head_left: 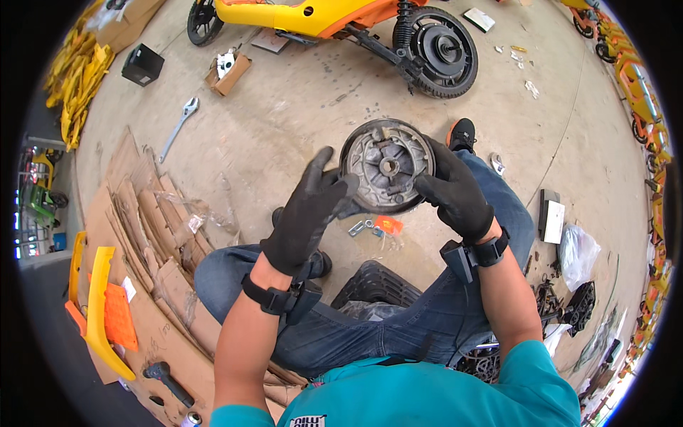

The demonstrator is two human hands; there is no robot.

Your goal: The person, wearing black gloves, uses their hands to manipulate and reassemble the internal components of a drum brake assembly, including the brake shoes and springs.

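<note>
A round drum brake assembly (377,167), grey metal with a dark rim and a hole through its centre, is held up over the floor between my knees. My right hand (455,188), in a black glove, is closed on its right rim with the thumb over the front face. My left hand (302,206), gloved in black too, is at the left rim with its fingers apart. Its thumb reaches the edge of the drum; whether it bears any weight cannot be seen. Below the drum, small metal hardware (357,228) and an orange packet (388,225) lie on the floor.
Ahead is a yellow scooter (299,18) with an exposed rear wheel (445,53). An adjustable wrench (179,128) and a small open box (228,75) lie left. Flattened cardboard (160,235) is by my left knee; a plastic bag (578,252) is at right. A black crate (373,281) sits between my legs.
</note>
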